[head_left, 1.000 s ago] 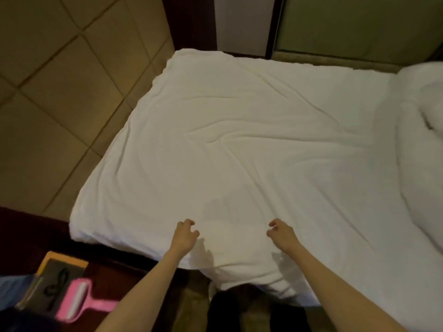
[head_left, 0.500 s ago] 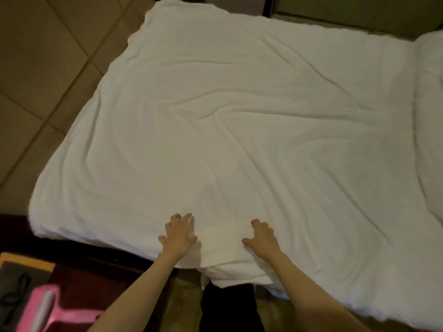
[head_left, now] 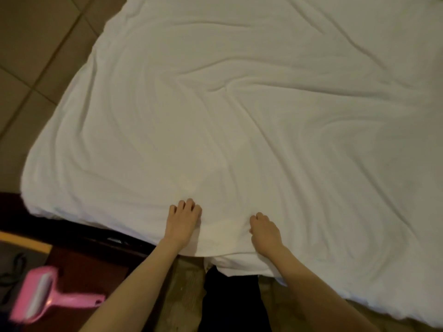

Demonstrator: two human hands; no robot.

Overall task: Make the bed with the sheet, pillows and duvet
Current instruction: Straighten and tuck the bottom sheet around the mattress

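A white duvet (head_left: 263, 111) lies spread over the bed, wrinkled in long folds, and fills most of the view. Its near edge hangs over the bedside just in front of me. My left hand (head_left: 183, 221) lies on that edge with its fingertips curled into the fabric. A short way to the right, my right hand (head_left: 265, 230) bunches the fabric under its curled fingers, and creases run out from it. No pillows show in this view.
A pink lint roller (head_left: 48, 298) lies on a dark red-brown surface (head_left: 84, 262) at the lower left. Tiled floor (head_left: 36, 56) runs along the bed's left side. My dark trouser legs (head_left: 230, 305) stand against the near bedside.
The view has dropped closer to the bed. My hands went from hovering curled, to spread flat on the duvet's near edge, to fingers curled into the fabric.
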